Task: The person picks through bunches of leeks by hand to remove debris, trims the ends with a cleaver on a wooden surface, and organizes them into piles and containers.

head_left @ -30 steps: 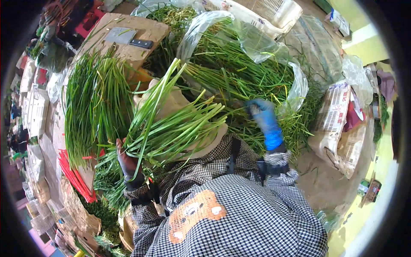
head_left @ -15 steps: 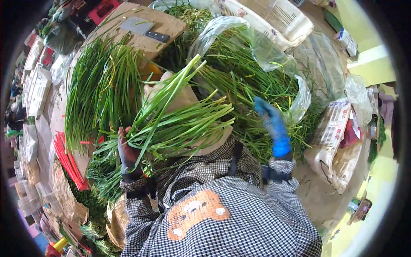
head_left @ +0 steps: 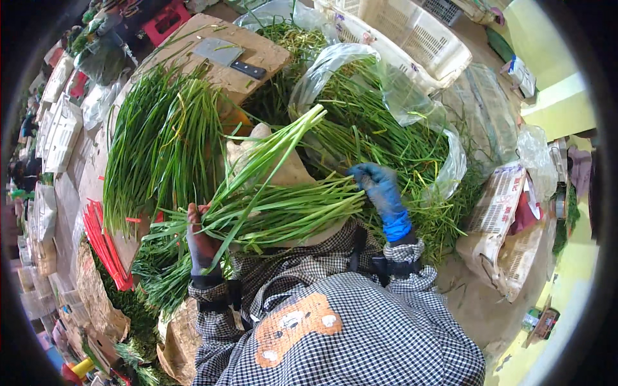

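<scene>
A loose bunch of garlic chives (head_left: 283,209) lies across my lap, its pale stalk ends pointing right and several stalks sticking up at an angle. Its leafy end is held in my left hand (head_left: 201,237), thumb up and the other fingers partly hidden by leaves. At the stalk ends, my right hand (head_left: 381,191) in a blue glove has its fingers curled on the tips. Another large pile of chives (head_left: 164,141) rests on the board to the left. More stalks (head_left: 386,122) fill an open clear plastic bag (head_left: 456,161) beyond my right hand.
A cleaver (head_left: 219,51) with a black handle lies on the wooden board (head_left: 270,55). Red strips (head_left: 106,248) hang at the left edge. White plastic crates stand at the back (head_left: 444,61) and on the right (head_left: 492,225). Brown paper (head_left: 96,299) lies lower left.
My right hand has moved left from over the loose greens to the bunch's stalk ends, its fingers closing there. My left hand keeps its hold. The whole view has shifted slightly.
</scene>
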### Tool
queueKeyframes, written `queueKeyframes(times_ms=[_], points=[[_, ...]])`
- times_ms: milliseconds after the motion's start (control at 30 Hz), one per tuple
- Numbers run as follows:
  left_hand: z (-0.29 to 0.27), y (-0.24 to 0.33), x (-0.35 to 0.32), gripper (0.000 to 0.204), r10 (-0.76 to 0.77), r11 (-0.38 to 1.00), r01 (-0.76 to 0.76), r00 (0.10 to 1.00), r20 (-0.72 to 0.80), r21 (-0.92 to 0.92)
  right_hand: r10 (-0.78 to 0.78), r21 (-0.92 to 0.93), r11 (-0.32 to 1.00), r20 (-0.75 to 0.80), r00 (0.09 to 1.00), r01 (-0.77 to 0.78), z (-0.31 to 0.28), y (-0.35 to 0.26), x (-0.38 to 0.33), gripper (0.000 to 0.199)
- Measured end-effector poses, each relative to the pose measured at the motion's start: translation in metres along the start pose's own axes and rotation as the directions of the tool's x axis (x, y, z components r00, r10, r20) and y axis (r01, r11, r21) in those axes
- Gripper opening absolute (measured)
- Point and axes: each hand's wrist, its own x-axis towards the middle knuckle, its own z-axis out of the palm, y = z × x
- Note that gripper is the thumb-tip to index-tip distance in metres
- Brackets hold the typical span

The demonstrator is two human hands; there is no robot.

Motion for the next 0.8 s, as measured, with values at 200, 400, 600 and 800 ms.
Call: queueKeyframes(times_ms=[200,400,600,800], points=[[-0.055,-0.001,0.003,0.021,0.113,0.993,-0.114,0.993,-0.046,-0.018,0.072,-0.239,0.969,-0.002,0.997,-0.07,-0.056,0.023,0.015,0.027],[-0.032,0.01,-0.011,0.027,0.019,0.995,-0.022,0.999,-0.03,-0.1,-0.159,-0.077,0.978,0.313,0.936,0.192,0.039,0.01,0.08,0.043],[-0.012,0.024,-0.026,0.029,0.023,0.991,-0.018,0.999,0.038,-0.13,-0.009,-0.025,1.0,0.271,0.962,0.016,0.024,-0.005,0.077,0.039],[-0.003,0.018,-0.017,0.031,0.003,0.977,0.003,1.0,0.031,-0.212,-0.006,0.153,0.987,0.323,0.946,-0.046,0.012,0.002,0.037,0.029]])
